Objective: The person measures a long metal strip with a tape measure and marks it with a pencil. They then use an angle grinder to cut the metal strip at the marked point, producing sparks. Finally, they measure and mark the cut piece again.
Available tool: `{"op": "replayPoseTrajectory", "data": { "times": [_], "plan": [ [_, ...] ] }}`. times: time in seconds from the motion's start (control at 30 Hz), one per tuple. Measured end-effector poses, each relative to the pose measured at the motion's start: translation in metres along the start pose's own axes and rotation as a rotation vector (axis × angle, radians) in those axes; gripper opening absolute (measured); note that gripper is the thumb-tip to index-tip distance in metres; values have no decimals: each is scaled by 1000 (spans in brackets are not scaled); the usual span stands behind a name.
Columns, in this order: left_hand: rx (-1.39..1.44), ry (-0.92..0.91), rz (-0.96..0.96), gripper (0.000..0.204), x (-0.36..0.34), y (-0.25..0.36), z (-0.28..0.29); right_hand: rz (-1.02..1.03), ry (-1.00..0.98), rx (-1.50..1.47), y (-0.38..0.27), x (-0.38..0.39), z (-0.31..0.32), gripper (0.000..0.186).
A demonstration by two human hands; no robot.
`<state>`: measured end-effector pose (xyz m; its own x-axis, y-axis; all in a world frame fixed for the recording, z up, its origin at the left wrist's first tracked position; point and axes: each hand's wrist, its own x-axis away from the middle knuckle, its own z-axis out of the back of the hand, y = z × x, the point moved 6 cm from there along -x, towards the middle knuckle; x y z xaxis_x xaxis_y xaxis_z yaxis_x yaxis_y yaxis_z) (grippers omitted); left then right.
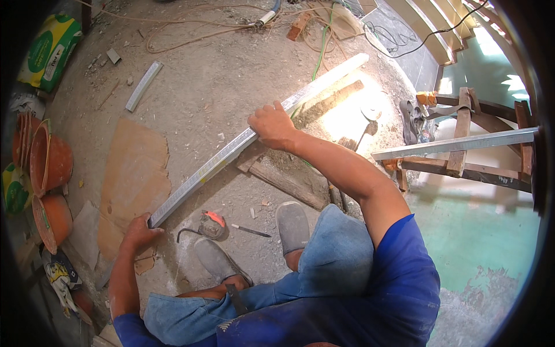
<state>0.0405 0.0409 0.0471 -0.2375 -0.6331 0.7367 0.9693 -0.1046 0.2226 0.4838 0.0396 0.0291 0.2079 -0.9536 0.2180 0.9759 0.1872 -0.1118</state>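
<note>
A long silver metal profile (202, 168) slants across the middle, its near end at the lower left and its far end in bright sunlight at the upper right. My left hand (140, 232) grips the near end, with the thumb at its edge. Farther along, my right hand (273, 126) is closed over the profile from above. Below the bar, a red and dark tape measure (214, 224) lies on the ground by my shoe. A dark, thin marker or pencil (251, 231) lies right of it. A wooden block (289, 184) rests under the bar's right side.
A short metal piece (143, 87) and torn cardboard (132, 173) lie on the dusty ground at left. Orange buckets (58, 159) and a green-yellow bag (51, 52) stand along the left side. A wooden frame (462, 133) carries another metal profile (462, 143) at right. Cables (191, 26) cross the far ground.
</note>
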Motion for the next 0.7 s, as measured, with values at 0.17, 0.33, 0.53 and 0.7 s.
{"op": "replayPoseTrajectory", "data": {
  "times": [0.17,0.33,0.53,0.7],
  "plan": [
    [-22,-6,-16,52,-3,-5,-3,15,63,-19,1,0,-5,20],
    [-42,9,-59,54,-11,-17,-8,8,26,-27,-1,-2,-3,24],
    [-40,7,-28,54,-16,-28,-12,1,6,-24,1,-4,-3,25],
    [-75,80,-7,50,-13,-44,-10,29,24,23,-5,-5,-2,26]
  ]
}}
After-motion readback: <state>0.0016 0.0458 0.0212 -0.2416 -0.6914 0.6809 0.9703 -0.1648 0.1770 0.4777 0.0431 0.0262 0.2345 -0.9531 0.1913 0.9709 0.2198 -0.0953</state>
